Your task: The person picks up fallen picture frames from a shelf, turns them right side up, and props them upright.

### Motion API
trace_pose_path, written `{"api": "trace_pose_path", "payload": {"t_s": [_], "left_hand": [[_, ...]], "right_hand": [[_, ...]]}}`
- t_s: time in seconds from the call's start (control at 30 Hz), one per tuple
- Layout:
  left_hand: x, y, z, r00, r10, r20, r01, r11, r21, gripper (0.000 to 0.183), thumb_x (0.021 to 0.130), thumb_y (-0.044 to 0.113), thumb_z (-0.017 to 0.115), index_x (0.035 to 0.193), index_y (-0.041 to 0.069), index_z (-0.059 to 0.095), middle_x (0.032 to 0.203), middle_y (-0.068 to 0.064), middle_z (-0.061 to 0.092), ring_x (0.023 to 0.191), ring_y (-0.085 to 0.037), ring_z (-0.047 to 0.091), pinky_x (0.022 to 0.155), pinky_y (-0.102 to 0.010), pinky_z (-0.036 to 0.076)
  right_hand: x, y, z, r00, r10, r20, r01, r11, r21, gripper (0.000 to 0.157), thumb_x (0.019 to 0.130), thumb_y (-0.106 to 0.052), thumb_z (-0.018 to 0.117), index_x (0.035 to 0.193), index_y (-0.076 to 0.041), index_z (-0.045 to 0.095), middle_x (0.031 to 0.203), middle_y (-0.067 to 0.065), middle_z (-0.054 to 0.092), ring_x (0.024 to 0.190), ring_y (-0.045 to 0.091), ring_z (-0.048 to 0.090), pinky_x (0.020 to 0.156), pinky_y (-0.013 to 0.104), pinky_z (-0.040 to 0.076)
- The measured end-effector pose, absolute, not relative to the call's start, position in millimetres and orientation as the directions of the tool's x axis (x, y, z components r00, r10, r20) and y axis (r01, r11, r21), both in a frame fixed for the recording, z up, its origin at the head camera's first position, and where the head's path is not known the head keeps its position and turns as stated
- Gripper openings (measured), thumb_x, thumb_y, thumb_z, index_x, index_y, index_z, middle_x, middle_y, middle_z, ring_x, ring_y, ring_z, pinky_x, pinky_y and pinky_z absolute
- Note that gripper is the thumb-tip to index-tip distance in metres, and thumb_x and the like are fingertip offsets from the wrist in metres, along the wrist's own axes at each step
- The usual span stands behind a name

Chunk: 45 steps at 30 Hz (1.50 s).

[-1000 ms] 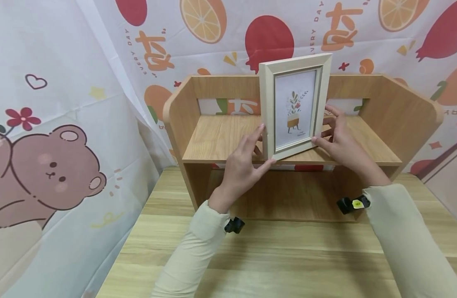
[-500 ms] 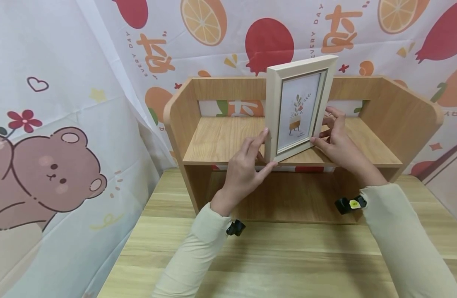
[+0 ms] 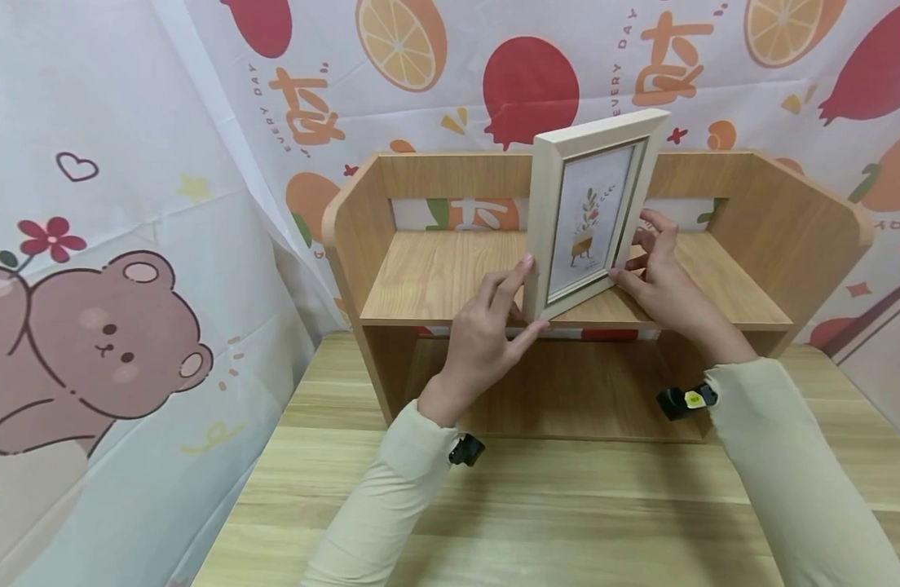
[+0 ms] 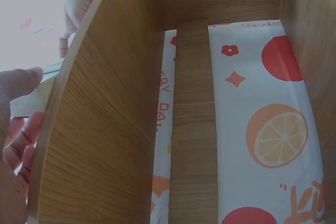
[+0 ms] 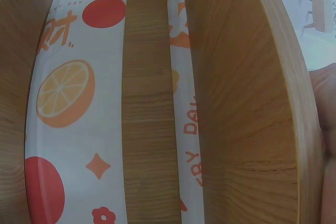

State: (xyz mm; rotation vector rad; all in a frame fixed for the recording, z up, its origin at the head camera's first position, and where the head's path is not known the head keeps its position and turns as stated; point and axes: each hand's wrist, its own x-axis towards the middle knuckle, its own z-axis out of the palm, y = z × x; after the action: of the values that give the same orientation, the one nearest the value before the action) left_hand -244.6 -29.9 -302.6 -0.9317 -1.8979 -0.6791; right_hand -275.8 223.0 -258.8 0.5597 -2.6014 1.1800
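Left hand [image 3: 482, 336] and right hand [image 3: 663, 281] grip the picture frame [image 3: 591, 222] from opposite sides — probably to steady it upright over the shelf [image 3: 443, 281].

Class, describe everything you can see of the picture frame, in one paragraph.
The picture frame is rectangular, cream-coloured and thick-edged, with a stepped inner border; its material is unclear. Its pale print shows a leafy plant in a legged pot, above lettering too small to read. It stands taller than wide, roughly upright, its face angled toward the person's right, at the upper shelf; whether it bears weight there is unclear. The left hand holds its lower left side, the right hand its lower right.
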Motion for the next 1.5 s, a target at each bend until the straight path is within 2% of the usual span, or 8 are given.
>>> {"api": "trace_pose_path", "payload": {"t_s": [0.27,0.5,0.77,0.9,1.0,1.13,1.33,1.5], "left_hand": [[-245.9,-28.3,-304.4,-0.31,0.325,0.893,0.812,0.58,0.071,0.074,0.078,0.019,0.081,0.139,0.009,0.04,0.101,-0.01,0.059,0.067,-0.011,0.058,0.055,-0.026,0.043],[-247.0,-27.5,-305.6,-0.317,0.323,0.892,0.804,0.59,0.072,0.076,0.077,0.02,0.082,0.139,0.01,0.04,0.095,-0.009,0.06,0.067,-0.011,0.057,0.054,-0.026,0.042],[-247.5,-26.1,-307.8,-0.331,0.311,0.891,0.8,0.592,0.091,0.074,0.078,0.02,0.081,0.139,0.012,0.04,0.094,-0.009,0.06,0.068,-0.013,0.059,0.054,-0.027,0.043],[-247.2,-26.0,-308.5,-0.339,0.304,0.89,0.802,0.587,0.105,0.075,0.078,0.019,0.081,0.139,0.012,0.039,0.094,-0.01,0.06,0.068,-0.013,0.06,0.056,-0.028,0.044],[-247.3,-25.8,-308.4,-0.342,0.302,0.89,0.805,0.582,0.112,0.076,0.077,0.018,0.081,0.14,0.011,0.038,0.094,-0.009,0.06,0.068,-0.014,0.059,0.057,-0.028,0.044],[-247.1,-25.7,-308.7,-0.352,0.301,0.886,0.804,0.582,0.121,0.077,0.077,0.017,0.081,0.14,0.01,0.037,0.095,-0.009,0.061,0.068,-0.014,0.059,0.058,-0.028,0.044],[-244.8,-25.4,-307.4,-0.39,0.296,0.872,0.797,0.582,0.159,0.074,0.078,0.018,0.081,0.138,0.007,0.039,0.097,-0.008,0.062,0.07,-0.014,0.062,0.061,-0.03,0.047],[-243.9,-25.2,-306.9,-0.415,0.287,0.863,0.787,0.589,0.183,0.069,0.078,0.019,0.081,0.134,0.004,0.043,0.097,-0.008,0.063,0.072,-0.015,0.064,0.064,-0.03,0.049]], "right_hand": [[-274.7,222.2,-257.6,-0.881,-0.275,0.385,-0.471,0.582,-0.663,0.075,0.097,-0.003,0.051,0.143,-0.015,-0.008,0.139,0.027,0.039,0.109,0.044,0.054,0.08,0.017,0.037],[-273.7,221.3,-257.6,-0.89,-0.263,0.372,-0.453,0.589,-0.669,0.075,0.097,-0.003,0.05,0.144,-0.016,-0.008,0.14,0.027,0.038,0.111,0.043,0.053,0.084,0.025,0.038],[-270.2,223.3,-261.9,-0.9,-0.202,0.387,-0.425,0.606,-0.672,0.076,0.096,-0.006,0.055,0.145,-0.015,-0.002,0.133,0.024,0.04,0.107,0.041,0.058,0.078,0.005,0.038],[-259.8,223.8,-257.4,-0.89,-0.171,0.422,-0.427,0.636,-0.643,0.071,0.097,-0.009,0.054,0.147,-0.015,0.004,0.128,0.022,0.041,0.107,0.039,0.058,0.078,0.006,0.038],[-249.1,222.1,-245.5,-0.849,-0.156,0.504,-0.468,0.665,-0.582,0.064,0.098,-0.011,0.053,0.146,-0.012,0.011,0.124,0.023,0.045,0.103,0.04,0.058,0.077,0.012,0.038],[-232.8,215.8,-220.5,-0.795,-0.086,0.601,-0.486,0.683,-0.545,0.057,0.097,-0.018,0.056,0.144,-0.014,0.023,0.116,0.019,0.053,0.094,0.028,0.06,0.073,0.016,0.038],[-211.9,204.6,-184.1,-0.746,-0.052,0.664,-0.52,0.668,-0.532,0.061,0.092,-0.028,0.063,0.142,-0.026,0.028,0.102,-0.01,0.051,0.08,-0.006,0.054,0.071,0.014,0.04],[-205.4,195.0,-166.7,-0.717,-0.086,0.692,-0.554,0.673,-0.49,0.063,0.091,-0.031,0.066,0.142,-0.025,0.03,0.102,-0.014,0.048,0.082,-0.003,0.053,0.072,0.016,0.039]]}}
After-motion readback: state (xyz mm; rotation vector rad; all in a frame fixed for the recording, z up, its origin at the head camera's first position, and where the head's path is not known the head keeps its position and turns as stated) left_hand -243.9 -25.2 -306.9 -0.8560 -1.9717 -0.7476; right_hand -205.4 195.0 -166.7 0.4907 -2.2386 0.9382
